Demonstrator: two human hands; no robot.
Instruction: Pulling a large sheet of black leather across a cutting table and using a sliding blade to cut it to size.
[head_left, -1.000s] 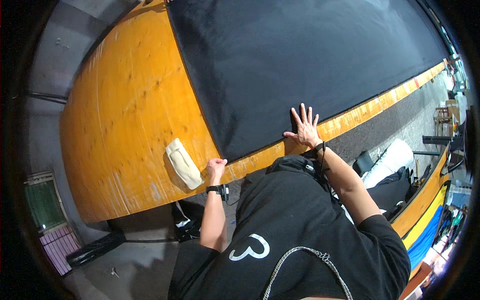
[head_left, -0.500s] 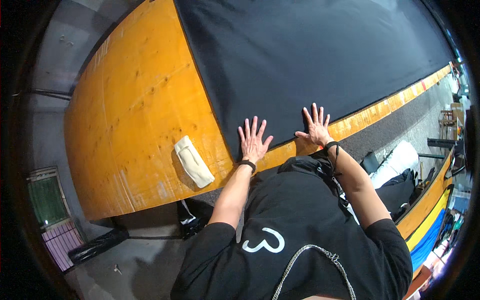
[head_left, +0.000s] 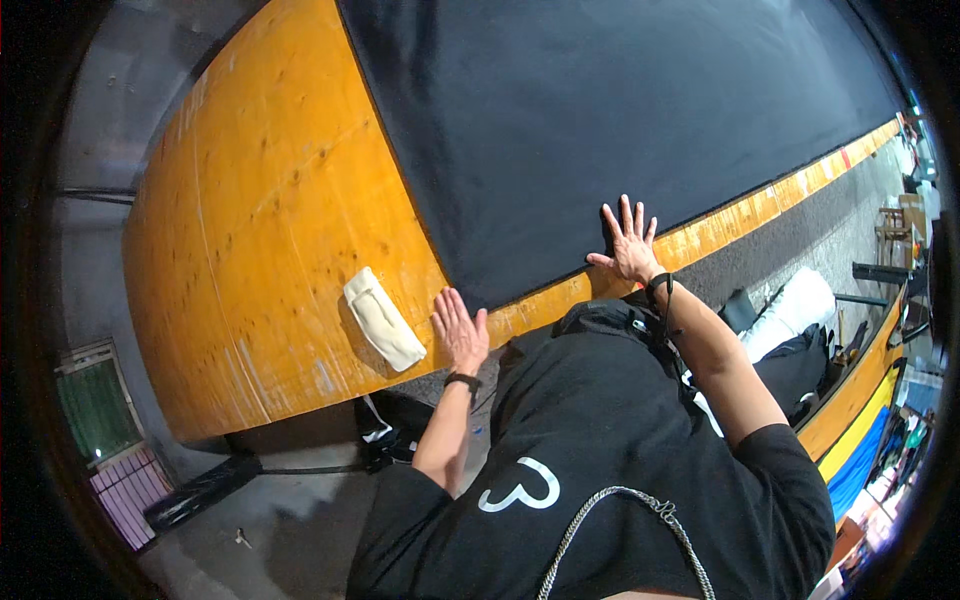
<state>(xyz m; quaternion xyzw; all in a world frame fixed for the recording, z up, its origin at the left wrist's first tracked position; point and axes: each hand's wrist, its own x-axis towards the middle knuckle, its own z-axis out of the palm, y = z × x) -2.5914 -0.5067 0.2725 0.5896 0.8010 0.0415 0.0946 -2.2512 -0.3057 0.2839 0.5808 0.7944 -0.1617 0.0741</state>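
A large sheet of black fabric [head_left: 600, 120] lies spread over a wooden table [head_left: 260, 220], its near corner close to me. My left hand [head_left: 462, 332] is at that corner, flat over the bare wood, fingers stretched and held side by side, with nothing in it. Farther right, my right hand [head_left: 632, 245] lies with spread fingers on the fabric near its front edge, the heel over the wooden strip. Left of my left hand, a cream-coloured folded cloth bundle [head_left: 384, 320] rests on the wood.
A white roll [head_left: 795, 315] and dark bundles stand on the right, beyond the table's front edge. A wooden board [head_left: 850, 400] with yellow and blue material is farther right. Below the table's left part lies a black wrapped roll [head_left: 200, 495] on the floor.
My left hand has moved left and nearer to me, off the fabric to its corner, and its fingers have come together. The right hand stays almost in place.
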